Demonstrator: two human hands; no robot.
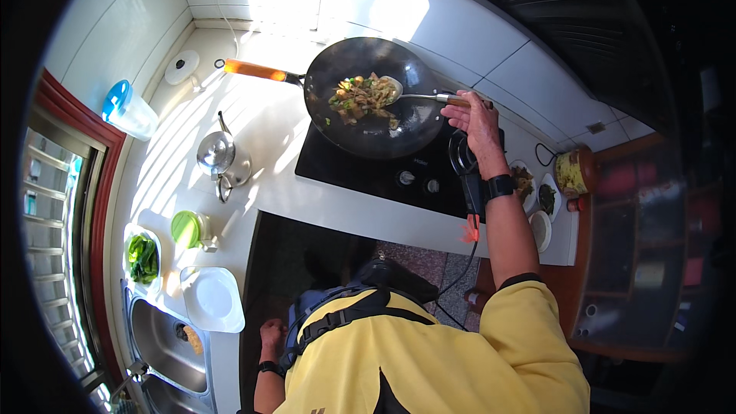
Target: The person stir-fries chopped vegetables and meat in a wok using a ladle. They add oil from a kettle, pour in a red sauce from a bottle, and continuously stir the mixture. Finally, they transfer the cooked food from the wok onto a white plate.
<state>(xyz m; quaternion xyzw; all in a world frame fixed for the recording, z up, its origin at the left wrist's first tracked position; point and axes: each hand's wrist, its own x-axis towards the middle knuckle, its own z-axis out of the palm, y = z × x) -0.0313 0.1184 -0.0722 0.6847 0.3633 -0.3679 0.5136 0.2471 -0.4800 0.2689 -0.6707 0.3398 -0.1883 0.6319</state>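
My right hand [480, 129] grips the dark wooden handle of a metal cooking ladle [420, 96], with some fingers stretched out along it. The ladle's head lies against a heap of chopped food [362, 98], brown pieces with bits of green, inside a black wok [368, 141]. The wok sits over the cooktop [351, 164], and its orange wooden handle [256, 70] points left. My left hand [273, 332] hangs low by my waist, loosely curled, with nothing visible in it.
Left on the counter are a metal kettle [217, 152], a blue-lidded container [138, 117], a green-lidded jar [187, 229], leafy greens [142, 257] and a white dish [213, 299] beside the sink [167, 351]. Plates of food [547, 198] stand right of the cooktop, below the range hood [552, 6].
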